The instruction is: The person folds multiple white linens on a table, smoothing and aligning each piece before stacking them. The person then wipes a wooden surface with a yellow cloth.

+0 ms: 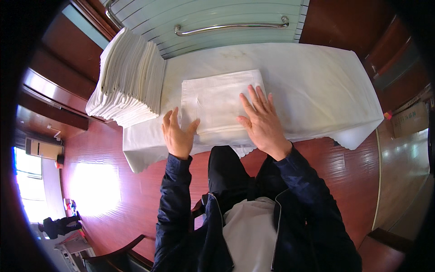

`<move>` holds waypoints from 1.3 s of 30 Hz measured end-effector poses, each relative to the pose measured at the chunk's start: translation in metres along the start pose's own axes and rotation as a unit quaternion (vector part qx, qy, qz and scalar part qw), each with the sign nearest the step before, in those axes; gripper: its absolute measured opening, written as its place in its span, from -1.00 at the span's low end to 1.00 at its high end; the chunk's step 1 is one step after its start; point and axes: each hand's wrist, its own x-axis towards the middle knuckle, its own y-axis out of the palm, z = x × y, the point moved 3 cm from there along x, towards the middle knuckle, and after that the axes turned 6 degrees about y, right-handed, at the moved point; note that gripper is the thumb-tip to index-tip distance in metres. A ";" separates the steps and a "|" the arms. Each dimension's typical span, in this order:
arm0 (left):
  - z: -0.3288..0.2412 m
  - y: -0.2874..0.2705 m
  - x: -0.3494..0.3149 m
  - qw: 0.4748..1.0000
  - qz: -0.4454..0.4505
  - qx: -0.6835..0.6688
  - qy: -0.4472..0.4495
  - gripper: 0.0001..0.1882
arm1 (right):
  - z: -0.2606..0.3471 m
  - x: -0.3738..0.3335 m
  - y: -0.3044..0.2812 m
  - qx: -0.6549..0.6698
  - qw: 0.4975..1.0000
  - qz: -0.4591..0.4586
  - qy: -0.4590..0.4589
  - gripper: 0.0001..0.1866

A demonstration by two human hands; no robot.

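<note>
A folded white cloth point(213, 97) lies flat in front of me on a table draped with a white tablecloth point(317, 86). My left hand point(178, 136) is at the folded cloth's lower left corner, fingers apart and curved, gripping nothing. Over the cloth's right edge, my right hand point(262, 118) rests with its fingers spread and palm down. Whether the left fingertips touch the cloth, I cannot tell. Left of the cloth rises a tall stack of folded white cloths point(131, 81), its layers leaning a little.
Behind the table, a metal bar handle point(231, 30) crosses a pale green striped glass panel. A dark chair point(122, 256) stands at the lower left. Cardboard boxes point(410, 119) sit at the far right. Far left, a person in dark clothes point(61, 226) is near a bright window.
</note>
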 end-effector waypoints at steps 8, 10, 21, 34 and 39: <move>-0.067 0.053 0.015 0.968 0.065 -0.009 0.244 -0.48 | -0.004 0.050 0.016 -0.011 0.999 0.012 -0.028 -0.45; -0.061 0.075 0.047 0.965 0.090 0.026 0.243 -0.50 | -0.014 0.077 0.025 0.002 0.997 -0.056 -0.049 -0.42; 0.006 0.088 0.079 0.975 0.078 0.122 0.170 -0.32 | -0.037 0.085 0.048 -0.052 0.998 -0.015 0.044 -0.20; 0.028 -0.012 -0.009 0.977 -0.004 -0.063 0.202 -0.49 | 0.014 0.024 0.023 0.001 0.999 0.045 0.009 -0.20; 0.035 -0.030 -0.028 0.966 0.020 -0.034 0.256 -0.63 | 0.066 0.009 0.025 0.098 0.982 0.007 -0.161 -0.42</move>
